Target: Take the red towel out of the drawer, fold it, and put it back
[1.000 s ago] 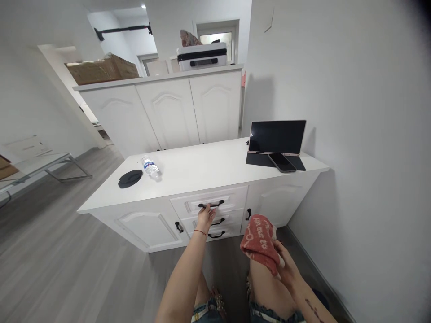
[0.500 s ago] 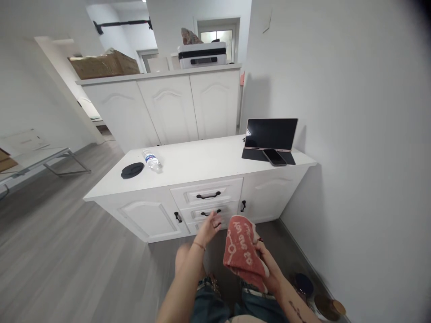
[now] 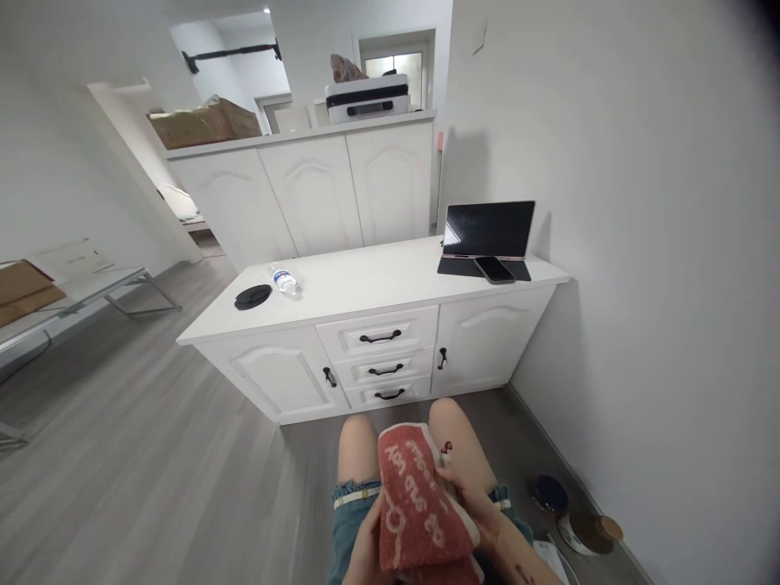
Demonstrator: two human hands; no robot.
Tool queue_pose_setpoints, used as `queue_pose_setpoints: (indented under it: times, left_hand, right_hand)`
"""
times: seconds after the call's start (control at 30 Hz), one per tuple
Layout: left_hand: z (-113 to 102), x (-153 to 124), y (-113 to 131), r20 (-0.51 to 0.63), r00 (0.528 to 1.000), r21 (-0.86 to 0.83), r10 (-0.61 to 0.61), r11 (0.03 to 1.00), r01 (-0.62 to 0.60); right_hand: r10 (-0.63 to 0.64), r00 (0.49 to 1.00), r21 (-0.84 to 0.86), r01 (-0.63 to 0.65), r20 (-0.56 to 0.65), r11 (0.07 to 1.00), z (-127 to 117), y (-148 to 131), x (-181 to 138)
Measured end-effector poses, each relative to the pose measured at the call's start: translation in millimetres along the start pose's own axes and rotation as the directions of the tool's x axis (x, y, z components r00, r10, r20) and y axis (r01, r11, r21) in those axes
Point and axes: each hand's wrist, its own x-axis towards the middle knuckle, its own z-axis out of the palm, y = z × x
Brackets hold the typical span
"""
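Both hands grasp a red terry towel with white lettering (image 3: 418,508) over the person's lap: the left hand (image 3: 366,544) clasps its left side, the right hand (image 3: 466,500) its right edge. The cloth may slip to the grey wooden floor (image 3: 152,479), I think, because it is held only at the sides. Most of both palms is hidden behind the towel or cut off at the picture's bottom. Ahead, the white sideboard with three drawers (image 3: 378,341) stands shut. By the wall, two round tins (image 3: 576,516) are hard to identify.

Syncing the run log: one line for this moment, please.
left hand: on red towel | right hand: on red towel | towel over lap | cabinet drawers shut
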Motion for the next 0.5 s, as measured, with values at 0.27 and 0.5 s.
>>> queue_pose_setpoints:
  times: [0.27,0.5]
  left_hand:
    - [-47,3,-15,-0.206,0.955,0.142,0.212,0.972,-0.185]
    - [-30,4,-19,-0.244,0.910,0.332,0.336,0.910,-0.247]
  right_hand:
    - [-0.039,0.998,-0.018,0.040,0.045,0.999,-29,28,-26]
    - [-0.028,1.000,-0.085,0.029,0.012,0.996,-36,23,-30]
